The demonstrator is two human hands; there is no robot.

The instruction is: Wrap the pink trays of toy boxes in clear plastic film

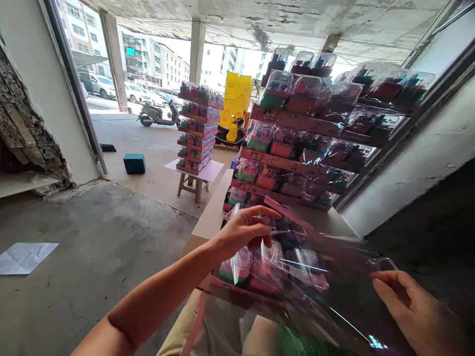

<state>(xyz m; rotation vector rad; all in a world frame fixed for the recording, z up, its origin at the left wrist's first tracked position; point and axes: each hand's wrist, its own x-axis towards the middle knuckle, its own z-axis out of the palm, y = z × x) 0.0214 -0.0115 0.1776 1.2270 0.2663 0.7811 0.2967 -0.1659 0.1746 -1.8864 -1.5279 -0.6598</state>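
Observation:
In front of me a cardboard display tray [245, 290] holds several small boxes with clear domed lids and green or red bases [235, 272]. Clear plastic film [319, 296] stretches over its right side, shining in streaks. Above the tray's left part is my left hand [250, 227], its index finger reaching forward and the other fingers curled at the film. At the right, my right hand [406, 299] pinches the film's edge between thumb and fingers. Glare and folds hide part of the tray.
Behind the tray, stacked trays of similar boxes [284, 160] stand on a table [213, 217]. Another stack [196, 131] rests on a stool [196, 188]. Farther off are yellow cartons [237, 94], a scooter [159, 114] and a teal block [134, 163]. White paper [27, 258] lies on the floor.

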